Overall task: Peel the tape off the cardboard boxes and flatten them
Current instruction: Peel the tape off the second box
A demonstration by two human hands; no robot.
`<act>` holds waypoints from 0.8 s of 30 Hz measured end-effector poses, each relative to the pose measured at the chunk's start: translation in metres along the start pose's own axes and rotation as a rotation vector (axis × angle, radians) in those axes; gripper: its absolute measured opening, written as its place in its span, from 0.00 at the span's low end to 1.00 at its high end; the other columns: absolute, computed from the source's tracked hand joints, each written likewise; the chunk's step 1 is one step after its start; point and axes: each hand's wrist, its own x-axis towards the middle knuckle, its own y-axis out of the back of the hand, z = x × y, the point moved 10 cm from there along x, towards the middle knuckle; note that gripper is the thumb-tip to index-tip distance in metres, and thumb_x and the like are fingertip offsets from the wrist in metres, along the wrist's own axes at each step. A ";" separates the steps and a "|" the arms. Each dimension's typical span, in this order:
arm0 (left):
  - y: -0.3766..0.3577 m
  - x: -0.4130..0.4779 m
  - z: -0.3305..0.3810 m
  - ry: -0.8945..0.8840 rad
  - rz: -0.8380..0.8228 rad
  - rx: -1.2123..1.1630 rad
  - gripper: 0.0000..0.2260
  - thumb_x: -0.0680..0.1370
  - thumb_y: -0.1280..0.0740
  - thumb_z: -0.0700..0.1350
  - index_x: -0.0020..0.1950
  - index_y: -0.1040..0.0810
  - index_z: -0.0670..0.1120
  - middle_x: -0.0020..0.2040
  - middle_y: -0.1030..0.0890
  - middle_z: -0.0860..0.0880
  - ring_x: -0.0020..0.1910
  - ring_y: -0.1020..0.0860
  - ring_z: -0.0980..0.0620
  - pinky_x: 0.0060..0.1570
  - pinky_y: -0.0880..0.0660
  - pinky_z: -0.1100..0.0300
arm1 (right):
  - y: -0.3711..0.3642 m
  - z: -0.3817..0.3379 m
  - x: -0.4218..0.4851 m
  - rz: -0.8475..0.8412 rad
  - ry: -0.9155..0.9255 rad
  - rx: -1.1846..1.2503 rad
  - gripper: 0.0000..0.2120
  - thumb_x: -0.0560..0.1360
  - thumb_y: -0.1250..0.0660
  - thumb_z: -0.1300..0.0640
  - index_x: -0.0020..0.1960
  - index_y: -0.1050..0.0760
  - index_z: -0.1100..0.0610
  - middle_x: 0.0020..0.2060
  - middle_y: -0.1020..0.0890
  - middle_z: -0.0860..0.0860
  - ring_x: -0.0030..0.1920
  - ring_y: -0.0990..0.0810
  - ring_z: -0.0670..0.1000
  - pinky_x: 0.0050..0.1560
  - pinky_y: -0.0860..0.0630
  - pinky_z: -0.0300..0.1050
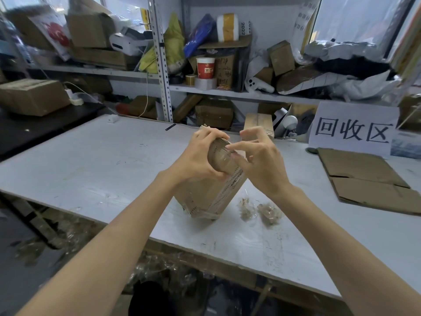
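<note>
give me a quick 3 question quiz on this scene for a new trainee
1. True or false: the box lies flat on the table.
2. What lies on the table just right of the box? A) two tape wads B) scissors C) a knife
3. Which hand grips the box's upper end while the other hand's fingers pinch at the tape there?

Key
1. False: it stands tilted on its lower end.
2. A
3. The left hand; the right hand works the tape.
</note>
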 end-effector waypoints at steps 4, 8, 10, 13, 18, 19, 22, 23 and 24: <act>-0.001 0.000 0.009 -0.026 0.010 -0.012 0.35 0.61 0.19 0.56 0.64 0.30 0.57 0.65 0.33 0.58 0.67 0.39 0.53 0.66 0.33 0.53 | -0.002 -0.009 0.008 -0.122 -0.056 -0.090 0.05 0.71 0.29 0.49 0.43 0.21 0.49 0.45 0.24 0.47 0.44 0.22 0.51 0.43 0.25 0.49; -0.001 -0.002 0.013 -0.042 0.025 -0.006 0.36 0.61 0.19 0.56 0.64 0.32 0.60 0.64 0.34 0.60 0.67 0.39 0.53 0.67 0.33 0.53 | -0.005 -0.009 0.008 -0.145 -0.083 -0.134 0.03 0.74 0.31 0.51 0.44 0.23 0.50 0.47 0.26 0.48 0.46 0.23 0.53 0.44 0.27 0.49; 0.001 -0.003 0.013 -0.049 0.044 0.000 0.36 0.61 0.19 0.57 0.65 0.31 0.58 0.65 0.33 0.59 0.68 0.39 0.53 0.67 0.34 0.54 | -0.009 -0.008 0.009 -0.183 -0.086 -0.180 0.03 0.75 0.33 0.53 0.45 0.25 0.51 0.48 0.28 0.49 0.45 0.24 0.53 0.43 0.28 0.49; 0.002 -0.003 0.011 -0.050 0.076 0.016 0.36 0.61 0.19 0.58 0.64 0.29 0.55 0.65 0.31 0.56 0.67 0.38 0.53 0.66 0.34 0.55 | -0.014 -0.004 0.011 -0.200 -0.083 -0.177 0.04 0.76 0.35 0.57 0.44 0.29 0.54 0.48 0.29 0.50 0.43 0.27 0.54 0.40 0.32 0.48; 0.026 -0.009 -0.008 0.030 0.137 -0.023 0.33 0.61 0.18 0.53 0.61 0.29 0.53 0.59 0.31 0.56 0.61 0.35 0.54 0.59 0.34 0.63 | -0.004 0.015 0.006 -0.120 -0.185 0.282 0.08 0.75 0.41 0.71 0.41 0.30 0.61 0.42 0.25 0.56 0.42 0.26 0.56 0.40 0.28 0.47; 0.031 -0.011 -0.013 0.054 0.138 -0.040 0.32 0.61 0.19 0.54 0.60 0.29 0.54 0.59 0.32 0.56 0.61 0.34 0.54 0.57 0.34 0.65 | 0.000 0.026 0.004 -0.094 -0.239 0.373 0.06 0.76 0.41 0.71 0.42 0.30 0.63 0.43 0.23 0.58 0.43 0.24 0.59 0.40 0.25 0.49; 0.035 -0.013 -0.018 0.110 0.142 -0.076 0.31 0.60 0.21 0.57 0.58 0.30 0.54 0.58 0.32 0.54 0.59 0.33 0.54 0.52 0.34 0.69 | 0.003 0.042 0.002 -0.064 -0.303 0.492 0.03 0.77 0.36 0.65 0.45 0.29 0.64 0.47 0.19 0.57 0.44 0.19 0.58 0.43 0.19 0.55; 0.033 -0.013 -0.016 0.117 0.152 -0.080 0.31 0.59 0.20 0.56 0.57 0.29 0.53 0.58 0.32 0.53 0.58 0.33 0.53 0.51 0.33 0.68 | 0.003 0.041 0.002 -0.040 -0.297 0.502 0.04 0.77 0.33 0.64 0.45 0.28 0.62 0.46 0.18 0.55 0.44 0.17 0.56 0.43 0.18 0.55; 0.031 -0.013 -0.013 0.119 0.166 -0.080 0.31 0.59 0.19 0.56 0.56 0.29 0.52 0.57 0.31 0.52 0.58 0.33 0.53 0.52 0.33 0.67 | 0.004 0.039 0.002 -0.008 -0.290 0.494 0.04 0.76 0.32 0.63 0.45 0.27 0.61 0.45 0.17 0.54 0.43 0.17 0.53 0.42 0.18 0.53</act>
